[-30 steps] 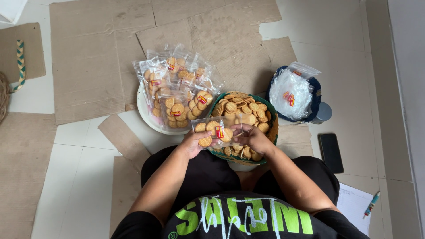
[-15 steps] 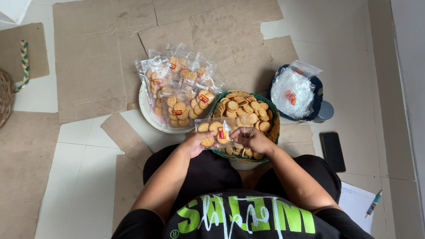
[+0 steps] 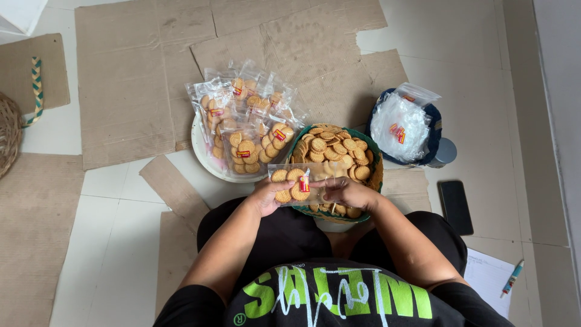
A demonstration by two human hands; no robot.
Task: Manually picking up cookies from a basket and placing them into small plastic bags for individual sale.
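Cardboard sheets on tiled floor; black phone, pen, paper right; woven basket left.

Bright, even, soft daylight across the whole view, whitest over the pale floor tiles at the upper right and along the right edge. No hard shadows anywhere; only faint, diffuse shading under the rim of the green basket and beneath the white plate. Small white glints on the clear biscuit packets and on the crumpled plastic bags, without washing out the contents. Sharp focus from the cardboard sheets down to the dark shirt; creases and corrugation lines plainly readable. No motion blur on the left hand or right hand. Mild wide-angle bending of tile lines toward the corners.
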